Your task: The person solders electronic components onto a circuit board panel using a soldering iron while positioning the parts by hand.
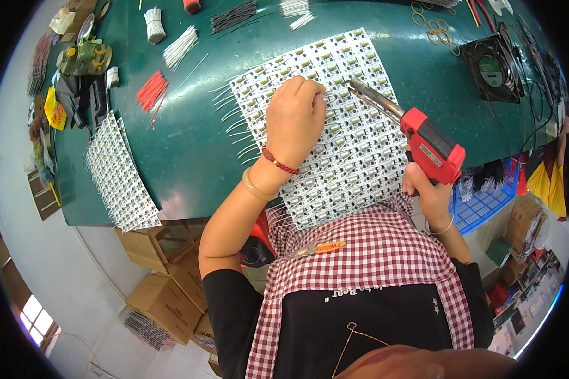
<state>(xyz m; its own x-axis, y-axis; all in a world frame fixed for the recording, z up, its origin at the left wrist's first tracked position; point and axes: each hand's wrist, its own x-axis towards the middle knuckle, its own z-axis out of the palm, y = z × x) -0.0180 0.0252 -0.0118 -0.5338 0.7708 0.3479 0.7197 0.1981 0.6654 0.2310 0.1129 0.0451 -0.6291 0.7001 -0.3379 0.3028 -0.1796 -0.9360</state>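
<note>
A large white panel of small circuit boards [354, 132] lies on the green table [189, 145] in front of me, with thin white wires sticking out along its left edge. My left hand [294, 117] rests on the panel's upper middle, fingers curled down and pinching a thin white wire against the boards. My right hand [427, 192] grips a red soldering gun [427, 142] by its handle. The gun's metal tip [354, 85] points up-left and touches the panel just right of my left fingers.
A second board panel [120, 174] lies at the table's left edge. Bundles of white [180, 47], red [150, 90] and black wires [232, 16] sit at the back. A black fan [493, 66] stands at the right, a blue crate [483, 199] below it. Cardboard boxes [164, 297] sit on the floor.
</note>
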